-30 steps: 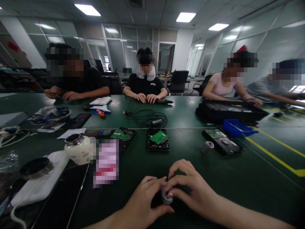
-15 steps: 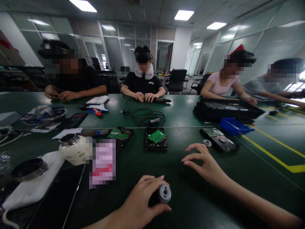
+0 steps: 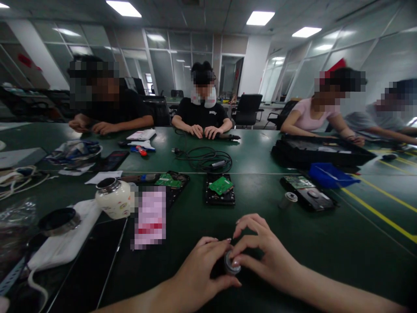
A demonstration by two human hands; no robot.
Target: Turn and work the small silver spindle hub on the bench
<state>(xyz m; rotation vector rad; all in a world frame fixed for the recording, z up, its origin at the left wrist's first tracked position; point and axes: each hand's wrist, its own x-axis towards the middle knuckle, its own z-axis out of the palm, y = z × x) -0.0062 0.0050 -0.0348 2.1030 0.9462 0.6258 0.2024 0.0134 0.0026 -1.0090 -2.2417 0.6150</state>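
Observation:
A small grey cylinder that looks like a motor (image 3: 232,268) stands upright near the front of the green table, its round end facing up. My left hand (image 3: 200,271) curls around its left side, with the thumb in front and the fingers behind. From the right, my right hand (image 3: 263,245) pinches at its top with thumb and index finger, which hide part of the round end. Whether a smaller piece lies between those fingertips is hidden. A similar second cylinder (image 3: 288,200) stands beyond my right hand, beside an opened hard drive (image 3: 311,195).
More hard drives with green boards (image 3: 221,186) lie ahead. On the left are a tablet (image 3: 87,265), a cream jar (image 3: 114,200) and a pink packet (image 3: 150,217). A coiled cable (image 3: 208,158), black tray (image 3: 325,150) and blue bin (image 3: 332,175) lie farther off. Several people sit opposite.
My right hand has moved left and down from beside the second cylinder to the top of the motor in my left hand. The view has shifted slightly left.

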